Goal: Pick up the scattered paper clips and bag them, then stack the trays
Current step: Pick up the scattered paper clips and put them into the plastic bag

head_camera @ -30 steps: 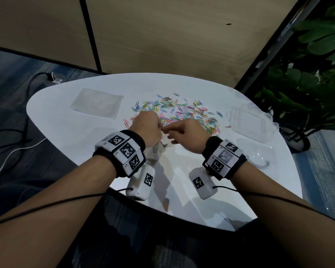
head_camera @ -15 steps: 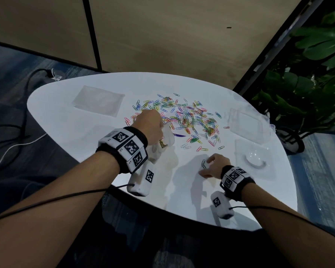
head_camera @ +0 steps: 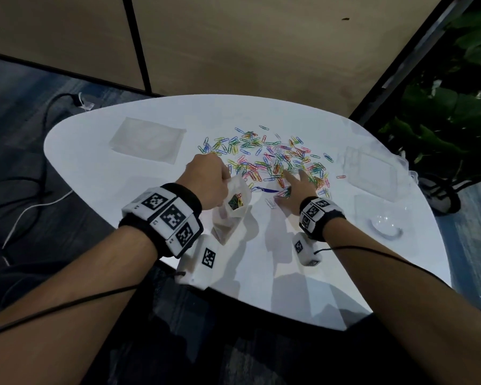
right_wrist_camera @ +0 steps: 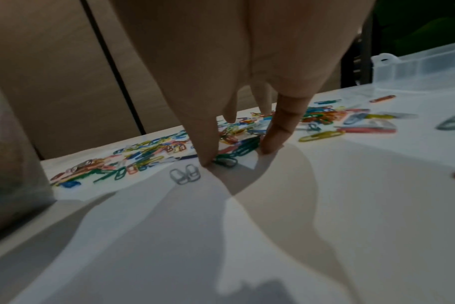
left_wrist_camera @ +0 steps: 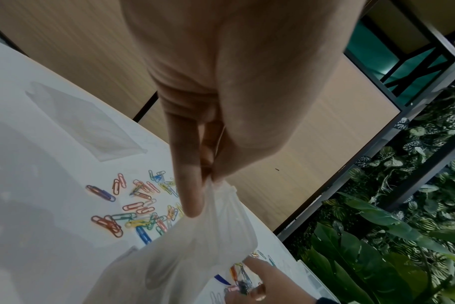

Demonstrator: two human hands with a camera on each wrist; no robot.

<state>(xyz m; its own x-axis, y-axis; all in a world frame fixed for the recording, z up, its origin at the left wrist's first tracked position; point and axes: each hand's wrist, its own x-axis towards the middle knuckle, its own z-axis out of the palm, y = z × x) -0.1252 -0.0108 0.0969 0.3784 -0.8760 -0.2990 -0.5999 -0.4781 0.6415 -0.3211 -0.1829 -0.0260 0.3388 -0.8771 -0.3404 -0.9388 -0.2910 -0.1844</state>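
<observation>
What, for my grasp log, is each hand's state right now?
Left hand: closed, pinching the plastic bag by its rim.
Right hand: open, straight fingertips on the table, straddling a bunch of paper clips.

This is probably an office lounge or meeting nook. A white, rounded table (head_camera: 139,195) stands against 2 wood-grain wall panels (head_camera: 233,45) split by a black seam. Beneath is blue-grey carpet (head_camera: 17,87), where cables (head_camera: 63,95) trail to a plug. Coloured paper clips (head_camera: 261,162) litter the tabletop. On the right, a black metal frame (head_camera: 395,56) borders big-leaved plants (head_camera: 442,134).
</observation>
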